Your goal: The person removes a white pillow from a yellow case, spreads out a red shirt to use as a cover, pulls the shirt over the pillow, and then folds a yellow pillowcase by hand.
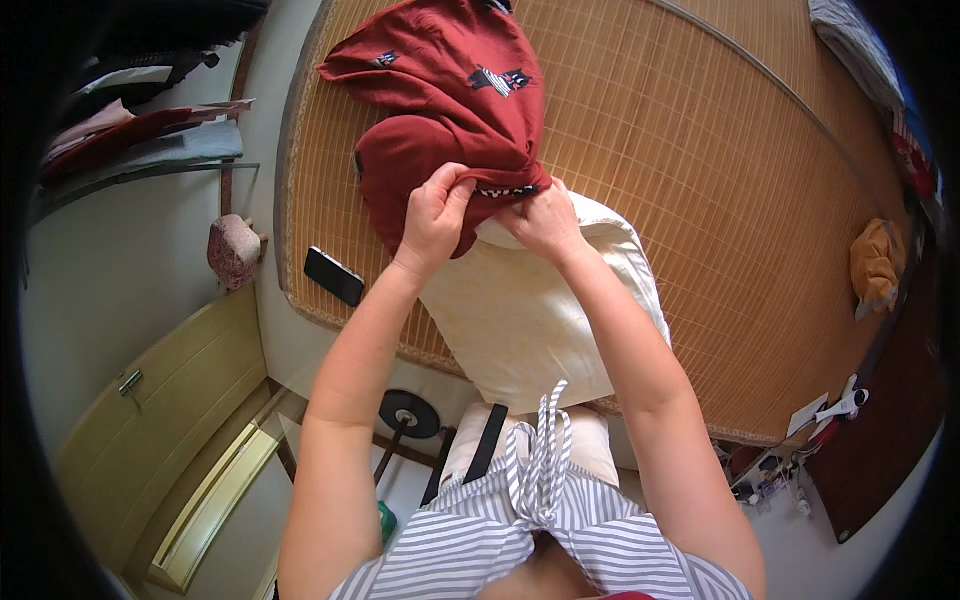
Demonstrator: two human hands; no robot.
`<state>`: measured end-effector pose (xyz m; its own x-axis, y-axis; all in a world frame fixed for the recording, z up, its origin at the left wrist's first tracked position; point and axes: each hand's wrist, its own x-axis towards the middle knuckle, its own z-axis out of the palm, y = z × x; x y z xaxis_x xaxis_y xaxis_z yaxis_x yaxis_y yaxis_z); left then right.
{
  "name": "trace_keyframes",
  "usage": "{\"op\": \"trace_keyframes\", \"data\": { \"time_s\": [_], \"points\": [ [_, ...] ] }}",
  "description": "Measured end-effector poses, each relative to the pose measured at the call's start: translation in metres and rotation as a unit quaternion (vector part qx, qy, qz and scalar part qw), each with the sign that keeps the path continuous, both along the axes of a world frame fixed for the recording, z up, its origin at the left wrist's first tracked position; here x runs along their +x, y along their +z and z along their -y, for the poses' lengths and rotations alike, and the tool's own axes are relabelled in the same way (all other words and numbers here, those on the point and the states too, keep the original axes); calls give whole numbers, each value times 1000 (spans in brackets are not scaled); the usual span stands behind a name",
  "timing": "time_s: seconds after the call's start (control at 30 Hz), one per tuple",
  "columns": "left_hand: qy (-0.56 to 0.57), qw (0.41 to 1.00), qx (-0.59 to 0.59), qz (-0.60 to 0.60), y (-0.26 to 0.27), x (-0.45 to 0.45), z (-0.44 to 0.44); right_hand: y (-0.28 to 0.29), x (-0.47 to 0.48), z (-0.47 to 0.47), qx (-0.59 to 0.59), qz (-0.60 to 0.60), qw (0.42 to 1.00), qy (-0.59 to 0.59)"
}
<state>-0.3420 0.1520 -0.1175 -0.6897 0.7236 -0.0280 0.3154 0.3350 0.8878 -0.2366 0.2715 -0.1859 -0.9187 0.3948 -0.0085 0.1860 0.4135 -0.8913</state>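
Both hands are at a dark red fabric cover (450, 97) printed with black cartoon animals, which lies bunched on a bamboo mat. My left hand (437, 212) pinches the edge of the red cloth between thumb and fingers. My right hand (546, 220) grips the same edge a little to the right, its fingertips partly hidden in the folds. Beneath the hands, a cream-coloured pillow or cushion (517, 322) reaches toward my lap. Its far end meets the red cloth, and I cannot tell how far it goes inside.
A smartphone (334, 276) lies on the bamboo mat (735, 247) near its left edge. An orange cloth bundle (877, 266) sits at the far right. Clothes (150, 142) hang at upper left above a padded stool (235, 251). A weight plate (409, 414) is on the floor below.
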Motion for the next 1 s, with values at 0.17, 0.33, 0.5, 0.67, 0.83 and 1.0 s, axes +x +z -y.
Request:
{"op": "trace_keyframes", "data": {
  "time_s": [0.17,0.33,0.5,0.67,0.83,1.0],
  "points": [
    [-90,978,-106,-158,18,11,3,13,27,-14,93,1,992,80],
    [-102,897,-163,-399,30,2,-11,9,25,-27,-247,82,965,24],
    [-21,945,-23,-327,44,-4,-18,80,-8,17,-628,124,751,-160],
    [-96,985,27,-144,12,47,-4,20,-29,17,-640,-20,703,-310],
    [-97,970,-75,-212,-13,58,46,7,-48,-7,-621,-31,718,-313],
    [35,825,-299,-479,-50,-23,80,29,-17,-2,-603,19,752,-263]
  ]
}}
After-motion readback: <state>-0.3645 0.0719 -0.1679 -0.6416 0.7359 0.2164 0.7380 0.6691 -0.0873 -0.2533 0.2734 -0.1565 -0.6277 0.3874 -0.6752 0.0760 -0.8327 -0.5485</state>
